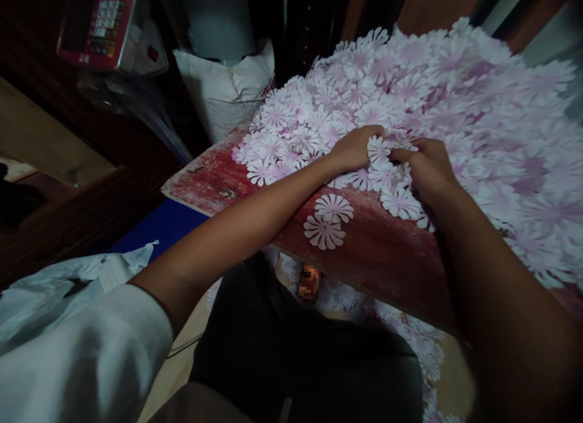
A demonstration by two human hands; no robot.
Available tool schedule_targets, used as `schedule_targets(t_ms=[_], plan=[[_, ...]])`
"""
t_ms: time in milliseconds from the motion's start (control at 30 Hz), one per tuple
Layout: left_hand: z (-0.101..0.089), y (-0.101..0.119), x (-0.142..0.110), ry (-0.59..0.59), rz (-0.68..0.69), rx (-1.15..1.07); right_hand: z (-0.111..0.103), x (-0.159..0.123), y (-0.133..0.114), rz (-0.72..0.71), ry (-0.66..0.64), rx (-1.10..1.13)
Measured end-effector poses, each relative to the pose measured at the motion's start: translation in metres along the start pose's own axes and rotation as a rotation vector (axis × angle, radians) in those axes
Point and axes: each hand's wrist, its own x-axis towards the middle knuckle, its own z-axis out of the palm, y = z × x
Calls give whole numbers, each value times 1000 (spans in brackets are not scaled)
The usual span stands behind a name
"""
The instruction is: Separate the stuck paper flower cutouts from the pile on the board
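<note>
A big heap of pale pink and white flower cut-outs (432, 89) covers a worn red board (378, 253). My left hand (353, 148) rests at the near edge of the heap, its fingers curled round a flower cut-out (378, 149). My right hand (426, 168) lies close beside it, fingers bent and pinching into the flowers, and what it grips is hidden. Two loose flowers (328, 219) lie flat on the bare board just below my left wrist.
A red electronic scale (98, 27) stands at the top left above a clear plastic bag (136, 107). A white sack (228, 89) sits behind the board. White plastic (59, 283) lies at my left. More flowers (410, 338) are scattered on the floor.
</note>
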Motion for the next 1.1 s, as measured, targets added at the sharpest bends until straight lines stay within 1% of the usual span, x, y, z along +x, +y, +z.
schedule_targets(t_ms=[133,300,467,633,733,967,1100], plan=[[0,1,-1,-6,-3,6,1,-4,-3,-4,-14,28],[1,-1,1,-3,5,-2,2,-7,-8,15,-1,64],[2,-6,4,-5,26,13,3,-5,-6,6,9,80],[4,-8,5,6,47,-5,3,-6,-9,20,13,40],[4,-8,5,6,45,-15,3,-6,-10,31,18,55],[4,-5,4,8,23,-8,3,-4,-4,6,1,94],[3,-3,4,-3,17,7,3,-4,-5,17,1,73]])
